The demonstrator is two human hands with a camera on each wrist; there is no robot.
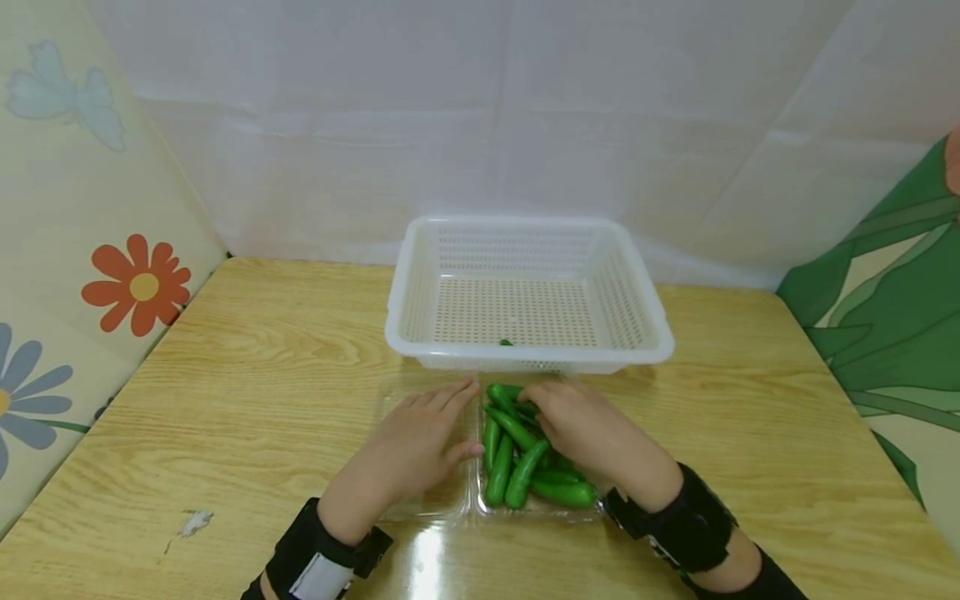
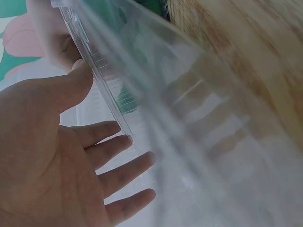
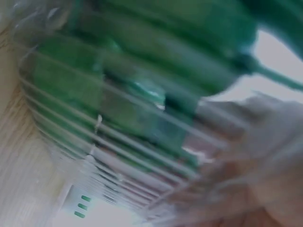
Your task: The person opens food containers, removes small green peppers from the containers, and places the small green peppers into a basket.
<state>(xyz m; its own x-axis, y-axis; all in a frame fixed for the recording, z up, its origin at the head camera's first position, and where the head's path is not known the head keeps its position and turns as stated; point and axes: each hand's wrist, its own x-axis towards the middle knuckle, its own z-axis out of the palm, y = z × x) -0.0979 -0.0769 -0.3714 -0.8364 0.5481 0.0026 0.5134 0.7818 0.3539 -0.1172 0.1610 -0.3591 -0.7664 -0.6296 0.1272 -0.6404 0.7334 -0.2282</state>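
A clear plastic clamshell box point(image 1: 536, 510) lies unfolded on the table, its right half heaped with green peppers point(image 1: 501, 471). My left hand point(image 1: 416, 437) is over the left half, fingers extended towards the fold. In the left wrist view, that hand's spread fingers point(image 2: 125, 175) and thumb lie along the clear plastic edge. My right hand point(image 1: 581, 421) reaches into the far right of the heap, its fingers bent down onto the peppers. Blurred peppers point(image 3: 175, 42) fill much of the right wrist view behind ribbed plastic; whether the right fingers pinch one I cannot tell.
A white perforated basket point(image 1: 528, 354) stands just behind the box, with a small green piece point(image 1: 506, 342) showing inside near its front rim. A white sheet point(image 1: 450, 125) hangs behind the wooden table point(image 1: 285, 333). A pale scuff point(image 1: 197, 522) marks the tabletop at left.
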